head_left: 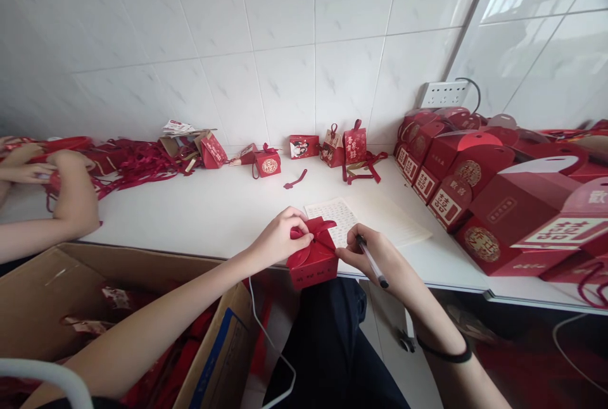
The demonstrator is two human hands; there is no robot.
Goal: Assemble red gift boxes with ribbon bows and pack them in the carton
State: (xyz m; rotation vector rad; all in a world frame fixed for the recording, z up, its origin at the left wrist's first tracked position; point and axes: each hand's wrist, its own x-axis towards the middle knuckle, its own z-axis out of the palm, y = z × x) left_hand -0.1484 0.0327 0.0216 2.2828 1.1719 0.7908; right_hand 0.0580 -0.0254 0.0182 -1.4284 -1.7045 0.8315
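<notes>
A small red gift box (313, 275) with dark lettering on its side sits at the table's front edge, just above my lap. My left hand (279, 237) is closed at the top of the box, fingers pinching the red ribbon (323, 226) at its middle. On the box's right side, my right hand (375, 249) is closed around a pen (374, 263), its cap end pointing down. Its thumb and forefinger meet at the box's edge, where a strand of ribbon seems to run to them. Behind the box lies a handwritten notebook (394, 219), partly hidden by the hands.
Stacked red boxes (479, 206) line the table's right side. Several finished small boxes (267, 163) and a ribbon piece (295, 179) lie by the wall. At left are a ribbon heap (142, 168) and another person's arm (71, 200). A cardboard carton (47, 276) stands below the table.
</notes>
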